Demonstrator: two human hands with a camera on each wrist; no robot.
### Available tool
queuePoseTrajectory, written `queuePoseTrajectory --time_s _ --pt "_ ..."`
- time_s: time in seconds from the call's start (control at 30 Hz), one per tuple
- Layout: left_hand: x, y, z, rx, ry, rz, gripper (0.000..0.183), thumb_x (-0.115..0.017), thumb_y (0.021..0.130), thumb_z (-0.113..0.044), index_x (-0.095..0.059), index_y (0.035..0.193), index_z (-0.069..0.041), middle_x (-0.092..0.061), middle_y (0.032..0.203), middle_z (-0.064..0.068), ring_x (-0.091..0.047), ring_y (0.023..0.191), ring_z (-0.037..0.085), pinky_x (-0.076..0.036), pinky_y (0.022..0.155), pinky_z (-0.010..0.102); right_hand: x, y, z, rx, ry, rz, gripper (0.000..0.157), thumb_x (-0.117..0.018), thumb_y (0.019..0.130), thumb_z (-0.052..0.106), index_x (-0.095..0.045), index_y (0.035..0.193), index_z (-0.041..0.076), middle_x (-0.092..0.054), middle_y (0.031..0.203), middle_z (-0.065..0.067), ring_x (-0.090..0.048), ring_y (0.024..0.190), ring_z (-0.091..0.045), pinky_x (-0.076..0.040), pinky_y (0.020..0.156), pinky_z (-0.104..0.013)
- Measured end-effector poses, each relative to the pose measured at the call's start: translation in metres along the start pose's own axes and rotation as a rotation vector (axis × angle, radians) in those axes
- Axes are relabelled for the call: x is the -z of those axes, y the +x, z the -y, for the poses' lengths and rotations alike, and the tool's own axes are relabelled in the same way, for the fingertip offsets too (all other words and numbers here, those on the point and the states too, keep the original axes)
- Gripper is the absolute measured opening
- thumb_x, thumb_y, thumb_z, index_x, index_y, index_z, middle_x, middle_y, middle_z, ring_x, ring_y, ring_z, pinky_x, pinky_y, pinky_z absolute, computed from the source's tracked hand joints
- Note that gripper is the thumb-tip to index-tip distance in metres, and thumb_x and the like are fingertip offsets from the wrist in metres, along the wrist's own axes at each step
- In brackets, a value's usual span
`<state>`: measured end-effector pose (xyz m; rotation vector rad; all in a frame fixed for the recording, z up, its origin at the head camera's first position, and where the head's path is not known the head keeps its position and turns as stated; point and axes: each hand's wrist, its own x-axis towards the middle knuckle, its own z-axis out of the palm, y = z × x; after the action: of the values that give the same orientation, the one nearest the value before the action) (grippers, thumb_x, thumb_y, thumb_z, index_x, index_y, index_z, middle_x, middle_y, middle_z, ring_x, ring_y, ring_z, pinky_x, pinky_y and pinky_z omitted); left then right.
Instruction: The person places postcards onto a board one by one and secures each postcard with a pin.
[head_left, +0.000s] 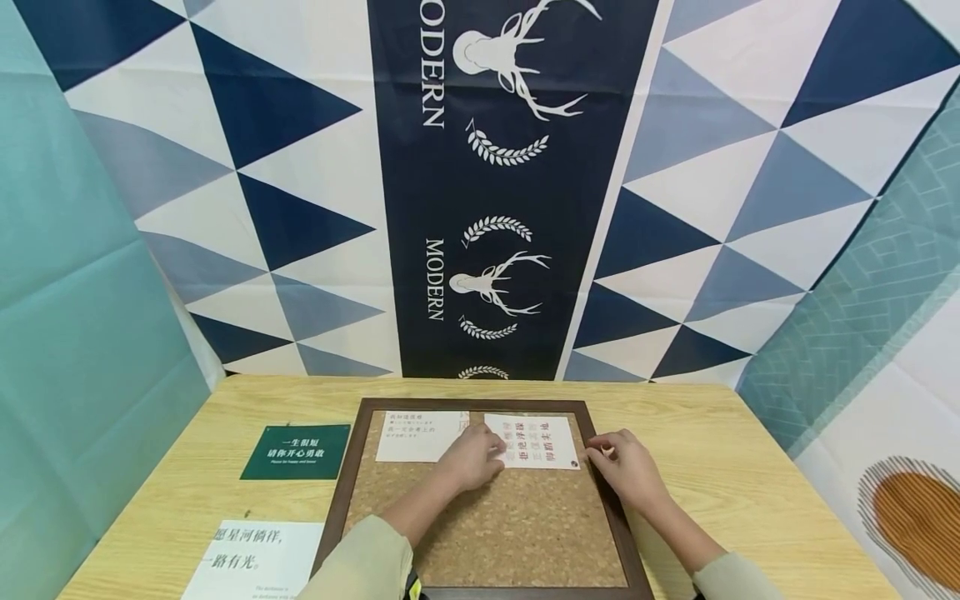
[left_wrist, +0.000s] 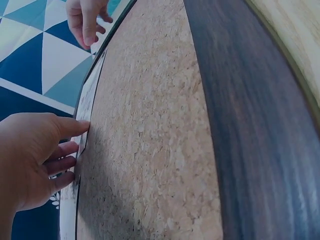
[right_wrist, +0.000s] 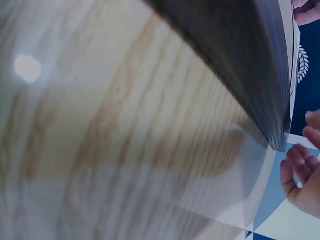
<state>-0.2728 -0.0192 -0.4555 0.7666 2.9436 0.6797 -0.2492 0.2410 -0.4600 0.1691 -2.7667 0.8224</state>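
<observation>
- Lying nearest: the bare cork of a framed board (head_left: 517, 533), flat on the worktop (head_left: 712, 450); a loose white card (head_left: 270, 546) rests just to its left.
- Left hand (head_left: 472, 458): grip loosely open, thumb touching the edge of the red-lettered card (head_left: 551, 454); nothing appears clasped.
- Right hand (head_left: 628, 473): grip partly open, fingers loosely bent by the board's right side; no held object shows.
- Red-lettered card: on the cork, upper right, near the pale card (head_left: 416, 442) at upper left. No fastener is discernible; a dragging left thumb could skew it or, the gap being narrow, push it over its neighbour. A right-hand knock on the dark frame (head_left: 627, 542) might shift everything.
- Green card (head_left: 296, 452): on the worktop, left of the board.
- Patterned cloth (head_left: 495, 192): the backdrop.
</observation>
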Motion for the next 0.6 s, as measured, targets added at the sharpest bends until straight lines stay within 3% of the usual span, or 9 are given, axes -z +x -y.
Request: queuePoseTrajectory --time_s 0.23,0.43,0.6 --pt "0.0013 0.0001 0.0041 0.011 -0.094 0.002 0.024 -0.064 0.085 -0.018 -0.068 0.107 -0.008 -0.062 0.106 0.006 -0.056 0.103 0.021 -0.045 0.094 0.033 -0.0009 -0.0009 -0.001 -0.033 0.008 0.013 0.021 -0.065 0.087 0.016 -0.068 0.102 0.003 -0.06 0.096 -0.014 -0.06 0.081 -0.022 -0.049 0.063 -0.03" --pt "0.0005 -0.0005 0.0067 -0.042 -0.147 -0.019 0.024 -0.062 0.088 -0.021 -0.068 0.108 -0.01 -0.063 0.107 0.004 -0.056 0.103 0.019 -0.045 0.094 0.034 -0.0023 -0.0023 0.0005 -0.052 -0.009 0.022 0.025 -0.067 0.086 0.02 -0.067 0.103 0.001 -0.06 0.098 -0.015 -0.061 0.083 -0.024 -0.051 0.067 -0.035" --pt "0.0055 -0.0052 0.0071 -0.07 -0.17 -0.038 0.024 -0.062 0.088 -0.022 -0.068 0.109 -0.011 -0.063 0.105 0.003 -0.057 0.095 0.017 -0.047 0.087 0.03 -0.0037 -0.0029 0.002 -0.045 -0.018 0.026 0.028 -0.068 0.085 0.019 -0.066 0.105 0.0 -0.061 0.1 -0.014 -0.06 0.083 -0.023 -0.051 0.068 -0.035"
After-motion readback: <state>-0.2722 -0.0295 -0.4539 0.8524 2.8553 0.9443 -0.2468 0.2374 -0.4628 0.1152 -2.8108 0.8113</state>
